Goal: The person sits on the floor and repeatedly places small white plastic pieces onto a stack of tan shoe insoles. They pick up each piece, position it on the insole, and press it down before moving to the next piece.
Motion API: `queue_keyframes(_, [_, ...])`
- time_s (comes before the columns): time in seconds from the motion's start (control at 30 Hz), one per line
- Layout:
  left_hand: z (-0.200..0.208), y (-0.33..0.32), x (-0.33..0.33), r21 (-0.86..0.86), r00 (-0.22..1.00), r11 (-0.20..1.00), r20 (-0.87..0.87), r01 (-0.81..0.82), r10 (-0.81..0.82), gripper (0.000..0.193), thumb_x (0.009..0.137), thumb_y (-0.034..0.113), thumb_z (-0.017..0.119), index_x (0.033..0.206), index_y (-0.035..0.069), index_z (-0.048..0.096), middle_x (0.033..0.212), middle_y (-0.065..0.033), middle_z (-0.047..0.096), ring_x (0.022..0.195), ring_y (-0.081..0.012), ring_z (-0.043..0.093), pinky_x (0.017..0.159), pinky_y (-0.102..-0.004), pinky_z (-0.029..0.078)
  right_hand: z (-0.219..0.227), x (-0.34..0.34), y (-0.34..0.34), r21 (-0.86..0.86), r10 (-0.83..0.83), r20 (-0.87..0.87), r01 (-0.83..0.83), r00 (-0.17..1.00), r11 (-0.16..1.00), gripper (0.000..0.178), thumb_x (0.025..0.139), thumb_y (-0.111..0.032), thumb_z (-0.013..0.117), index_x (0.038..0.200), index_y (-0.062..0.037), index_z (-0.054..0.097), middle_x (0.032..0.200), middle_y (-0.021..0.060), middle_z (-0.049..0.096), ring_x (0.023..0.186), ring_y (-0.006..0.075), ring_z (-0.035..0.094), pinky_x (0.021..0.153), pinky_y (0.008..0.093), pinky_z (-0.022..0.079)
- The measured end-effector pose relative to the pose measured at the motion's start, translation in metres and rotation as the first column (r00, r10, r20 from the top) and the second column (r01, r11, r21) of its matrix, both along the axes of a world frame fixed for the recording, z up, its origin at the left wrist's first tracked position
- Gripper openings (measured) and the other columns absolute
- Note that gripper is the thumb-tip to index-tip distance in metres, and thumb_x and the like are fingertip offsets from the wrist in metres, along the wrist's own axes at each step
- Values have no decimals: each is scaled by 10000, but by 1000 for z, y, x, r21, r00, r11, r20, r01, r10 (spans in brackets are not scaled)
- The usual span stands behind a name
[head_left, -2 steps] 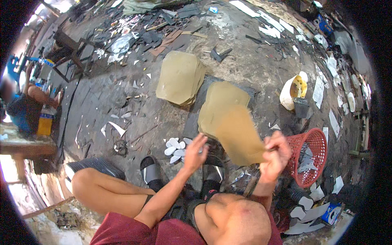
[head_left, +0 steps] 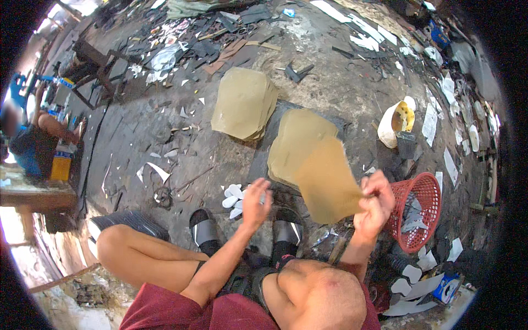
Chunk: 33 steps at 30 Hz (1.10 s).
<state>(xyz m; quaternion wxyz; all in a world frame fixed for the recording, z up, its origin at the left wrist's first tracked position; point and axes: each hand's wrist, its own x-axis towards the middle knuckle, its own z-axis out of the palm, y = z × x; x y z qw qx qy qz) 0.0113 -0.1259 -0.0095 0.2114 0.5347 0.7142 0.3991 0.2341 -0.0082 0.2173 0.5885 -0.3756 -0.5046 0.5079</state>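
"One thin orange-tan sheet [head_left: 327, 179], roughly four-sided, kinda floppy-looking. Which hand's got it?"

"Right hand [head_left: 375, 206], no question. Thumb and fingers are pinching its near right corner. Left hand [head_left: 255, 203] has its fingers half curled with a little greyish patch among them, so can't tell if it's holding anything."

"Ok, and how's the sheet lying?"

"Ahead and left of the right hand, ahead and right of the left. Long axis runs away from the person, far end leaning left. Right hand's the nearer one by miles; there's a clear gap to the left. The far part overlaps the near right side of a stack of flat olive-tan sheets with clipped corners [head_left: 297, 137], but I can't tell if it's touching there. Second olive-tan stack [head_left: 245, 102] sits farther out, beyond the left hand."

"Anything else close by?"

"Red plastic lattice basket [head_left: 402, 190] just right of the right hand, and small white sole-shaped pieces [head_left: 230, 202] just left of the left hand, partly hidden by it."

"Much different from the earlier frame?"

"A bit. Left hand has shifted left, away from the sheet, and hides more of the white pieces. The sheet's far end has swung slightly right. Right hand's pinch looks the same, and both stacks stayed put."
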Motion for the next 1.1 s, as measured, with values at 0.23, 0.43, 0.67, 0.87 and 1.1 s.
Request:
queue_keyframes(0.23, [-17,-18,-69,-244,852,830,-309,-501,424,483,780,204,821,1231,63,721,1120,-140,634,1095,-356,601,969,-462,494,-10,6,14,-44,100,-253,-115,962,992,292,624,-133,642,881,-13,575,914,151,598,868,226,558,803,324,447])
queue_keyframes(0.43, [2,-18,-73,-306,859,858,-445,-413,255,299,737,255,854,958,73,768,1246,-130,604,1146,-360,567,931,-412,484,-75,2,95,-198,-211,334,287,919,937,324,789,18,608,1105,-5,676,1111,114,687,1040,252,642,965,366,483])
queue_keyframes(0.67, [53,17,-67,-239,875,941,366,-241,317,185,831,149,820,968,42,757,892,-96,770,821,-159,719,780,-330,566,-164,-82,20,-175,297,653,-243,697,954,334,874,-113,716,1199,-36,700,1170,173,712,981,334,699,871,421,558])
queue_keyframes(0.87, [67,24,-61,-353,666,926,661,-132,347,247,921,123,772,1111,-30,734,973,-69,769,834,-115,700,741,-267,566,-193,-110,-49,-190,444,436,-402,783,896,408,926,-172,746,1296,-18,668,977,117,764,665,158,670,658,332,568])
queue_keyframes(1.1, [56,26,-53,-236,359,968,898,-90,253,158,952,115,743,1086,33,723,938,-25,734,810,-95,663,731,-259,538,-187,-103,-50,-625,360,-453,-578,816,524,305,1023,-159,639,1269,21,635,900,113,735,647,154,694,580,282,554])
